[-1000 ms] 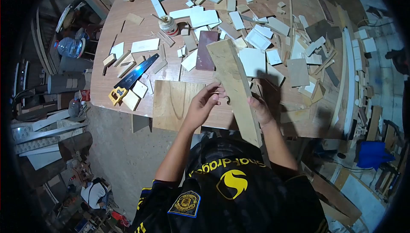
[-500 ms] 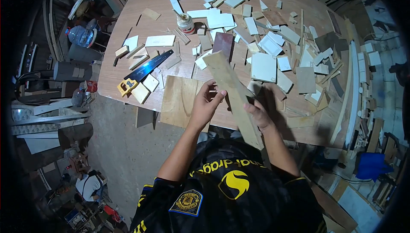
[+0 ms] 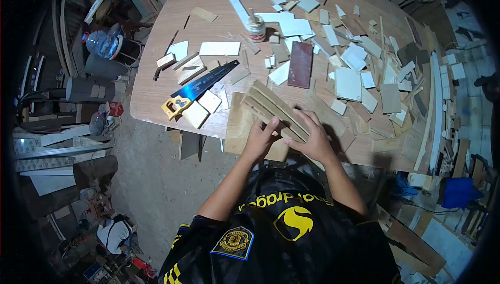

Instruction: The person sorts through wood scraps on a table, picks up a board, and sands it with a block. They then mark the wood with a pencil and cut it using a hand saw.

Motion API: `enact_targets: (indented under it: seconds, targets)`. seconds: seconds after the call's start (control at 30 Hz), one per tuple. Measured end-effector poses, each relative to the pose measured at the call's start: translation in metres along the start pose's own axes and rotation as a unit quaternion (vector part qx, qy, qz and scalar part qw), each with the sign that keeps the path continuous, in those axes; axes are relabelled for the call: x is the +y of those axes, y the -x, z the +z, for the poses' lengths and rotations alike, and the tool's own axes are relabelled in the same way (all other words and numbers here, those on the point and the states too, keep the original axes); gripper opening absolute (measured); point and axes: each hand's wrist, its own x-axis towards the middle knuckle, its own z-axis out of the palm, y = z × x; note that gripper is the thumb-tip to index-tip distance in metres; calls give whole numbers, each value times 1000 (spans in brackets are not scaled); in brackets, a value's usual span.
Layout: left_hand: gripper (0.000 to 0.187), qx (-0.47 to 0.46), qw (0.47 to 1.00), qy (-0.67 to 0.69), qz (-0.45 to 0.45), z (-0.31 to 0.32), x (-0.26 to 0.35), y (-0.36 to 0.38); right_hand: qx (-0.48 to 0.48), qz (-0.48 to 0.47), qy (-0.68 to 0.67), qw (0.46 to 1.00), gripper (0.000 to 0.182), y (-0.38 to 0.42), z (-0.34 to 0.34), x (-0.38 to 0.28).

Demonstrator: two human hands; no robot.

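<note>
Shirt (image 3: pixel 276 263): black, short-sleeved, faint dark mottling. Chest lettering (image 3: pixel 273 200): yellow, partly folded. Emblem (image 3: pixel 295 223): yellow, S-shaped, outlined. Crest badge (image 3: pixel 234 243): left side, gold on black, blue border. Yellow checks (image 3: pixel 172 274): left outer edge. Left hand (image 3: pixel 262 137), right hand (image 3: pixel 314 141): bare.

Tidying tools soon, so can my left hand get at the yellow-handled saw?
Probably, once free: your left hand holds the wooden piece, but the saw lies off to that side, its handle uncovered.

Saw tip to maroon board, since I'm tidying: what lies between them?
In the head view, small white blocks and a larger white piece lie there.
</note>
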Motion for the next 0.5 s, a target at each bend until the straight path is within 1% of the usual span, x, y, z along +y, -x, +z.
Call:
enact_targets:
  seconds: [0.03, 0.1, 0.13, 0.2, 0.23, 0.27, 0.3, 0.37, 0.4, 0.43, 0.47, 0.5]
  targets:
    - [45, 1, 1000, 6, 0, -8, 9, 3, -16, 21, -14, 1000, 79, -2, 9, -6]
    - [53, -33, 998, -56, 25, -24, 28, 8, -19, 28, -34, 999, 77, -7, 28, -18]
    - [53, -32, 998, -53, 24, -35, 32, 9, -21, 34, -41, 998, 77, -10, 38, -22]
    - [59, -42, 998, -46, 27, -56, 41, 8, -25, 41, -48, 998, 77, -15, 57, -27]
    - [63, -47, 998, -43, 29, -66, 46, 5, -41, 40, -67, 996, 76, -19, 63, -30]
    - [67, -59, 996, -68, 20, -76, 50, 4, -57, 41, -87, 994, 76, -23, 71, -33]
    - [67, -59, 996, -66, 17, -87, 51, 1, -58, 45, -86, 994, 76, -25, 76, -36]
    - [67, -52, 986, -153, 38, -103, 53, -5, -112, 101, -112, 982, 78, -30, 82, -46]
    - [61, -40, 989, -142, 11, -108, 53, -7, -116, 116, -157, 974, 80, -29, 94, -29]
    - [61, -48, 989, -143, 5, -108, 58, -7, -108, 123, -156, 974, 80, -30, 96, -35]
    - [56, -13, 996, -83, -14, -106, 63, -6, -112, 107, -53, 987, 79, -32, 97, -43]
    - [52, 22, 999, -23, -34, -104, 67, -9, -116, 90, 51, 988, 79, -33, 97, -48]
